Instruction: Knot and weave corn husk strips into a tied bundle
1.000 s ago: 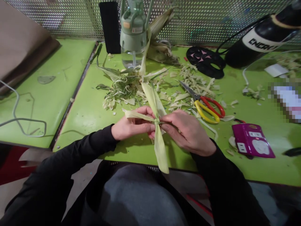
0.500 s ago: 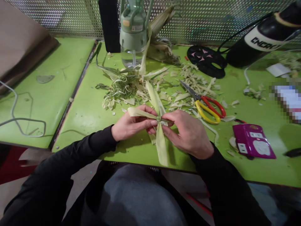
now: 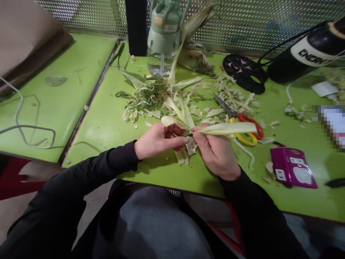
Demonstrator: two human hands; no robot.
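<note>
Between my two hands, over the front of the green table, is a bundle of pale corn husk strips joined at a small knotted centre. My left hand pinches the bundle near that centre from the left, one strip curling above its fingers. My right hand is closed on the other side, thumb and fingertips at the centre, with a long husk strip lying across it to the right. More husk ends hang below the centre. Scissors with one red and one yellow handle lie right of the bundle, partly behind the strip.
Husk scraps are heaped behind my hands. Beyond them stand a green water bottle and a whole husk. On the right are a black bottle, a purple packet and a blurred phone-like object.
The strip that pointed down toward me is no longer there; a long strip now lies rightward over my right hand. The whole scene has shifted slightly right in view.
</note>
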